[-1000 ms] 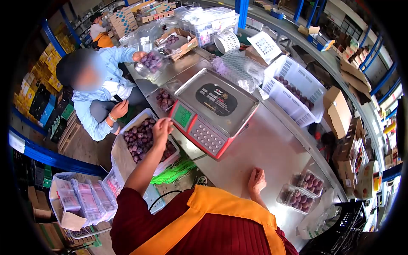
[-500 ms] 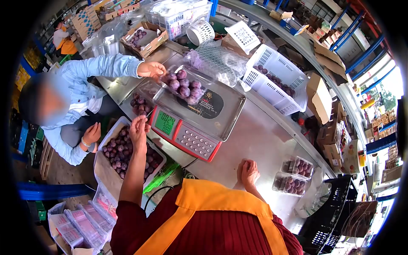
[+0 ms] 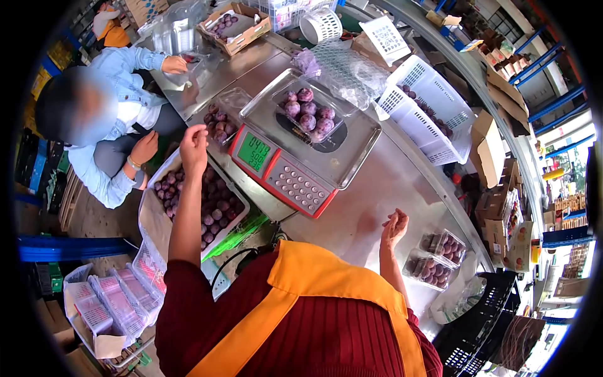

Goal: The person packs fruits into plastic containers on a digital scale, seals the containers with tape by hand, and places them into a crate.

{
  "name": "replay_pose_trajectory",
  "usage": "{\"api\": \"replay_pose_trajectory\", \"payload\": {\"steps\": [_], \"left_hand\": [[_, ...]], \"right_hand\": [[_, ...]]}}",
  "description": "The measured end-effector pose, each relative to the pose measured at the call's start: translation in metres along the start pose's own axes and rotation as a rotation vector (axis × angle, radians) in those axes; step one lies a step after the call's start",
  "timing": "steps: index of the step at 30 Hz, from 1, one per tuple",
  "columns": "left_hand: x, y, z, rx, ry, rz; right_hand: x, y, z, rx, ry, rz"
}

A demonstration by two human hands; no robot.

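Note:
My left hand (image 3: 193, 149) hovers over the crate of loose plums (image 3: 217, 204), its fingers loosely bent and nothing visible in them. Beside it, a clear tray of small plums (image 3: 220, 124) sits at the scale's left edge. On the steel pan of the red digital scale (image 3: 295, 185) rests an open clear clamshell with plums (image 3: 308, 113); the green display is lit. My right hand (image 3: 394, 227) is raised over the steel table (image 3: 352, 220), fingers apart, holding nothing. Right of it, two clear packs of plums (image 3: 440, 261) stand on the table.
Across the left corner sits a co-worker in a denim jacket (image 3: 113, 125), one hand (image 3: 174, 65) by clear plastic containers. A white crate with plums (image 3: 430, 113) and bubble wrap (image 3: 352, 72) lie beyond the scale. Black crates (image 3: 480, 327) stand at the right.
The co-worker's hand has left the clamshell on the scale and moved back left. The display reading has risen. My left hand has lifted up and left; my right hand has risen rightward and opened.

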State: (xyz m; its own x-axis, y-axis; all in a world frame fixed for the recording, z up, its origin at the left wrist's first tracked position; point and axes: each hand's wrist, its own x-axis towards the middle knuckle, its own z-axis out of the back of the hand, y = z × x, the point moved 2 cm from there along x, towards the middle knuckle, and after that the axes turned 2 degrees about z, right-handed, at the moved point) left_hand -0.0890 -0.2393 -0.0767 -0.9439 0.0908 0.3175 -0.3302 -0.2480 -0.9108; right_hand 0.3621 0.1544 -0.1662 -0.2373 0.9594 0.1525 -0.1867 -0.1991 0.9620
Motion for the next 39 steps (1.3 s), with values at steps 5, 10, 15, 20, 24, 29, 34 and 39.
{"api": "replay_pose_trajectory", "payload": {"steps": [5,10,15,20,24,29,34,39], "left_hand": [[0.02,0.054,-0.02,0.669,0.221,-0.016],[0.024,0.031,-0.043,0.898,0.329,0.053],[0.039,0.053,-0.037,0.682,0.387,-0.016],[0.025,-0.004,-0.027,0.211,0.273,-0.082],[-0.007,-0.099,-0.041,-0.148,0.327,-0.186],[-0.019,-0.152,-0.054,-0.204,0.385,-0.253],[-0.022,-0.164,-0.064,-0.72,0.555,0.088],[-0.02,-0.159,-0.07,-0.943,0.643,0.391]], "right_hand": [[-0.037,-0.008,-0.005,-0.639,0.157,0.268],[-0.034,0.001,-0.007,-0.642,0.141,0.24],[-0.035,0.002,-0.007,-0.638,0.142,0.223],[-0.035,0.004,-0.008,-0.662,0.138,0.231],[-0.034,0.001,-0.008,-0.677,0.15,0.24],[-0.034,0.002,-0.008,-0.656,0.137,0.237],[-0.033,0.007,-0.007,-0.675,0.139,0.202],[-0.033,0.011,-0.007,-0.648,0.143,0.203]]}}
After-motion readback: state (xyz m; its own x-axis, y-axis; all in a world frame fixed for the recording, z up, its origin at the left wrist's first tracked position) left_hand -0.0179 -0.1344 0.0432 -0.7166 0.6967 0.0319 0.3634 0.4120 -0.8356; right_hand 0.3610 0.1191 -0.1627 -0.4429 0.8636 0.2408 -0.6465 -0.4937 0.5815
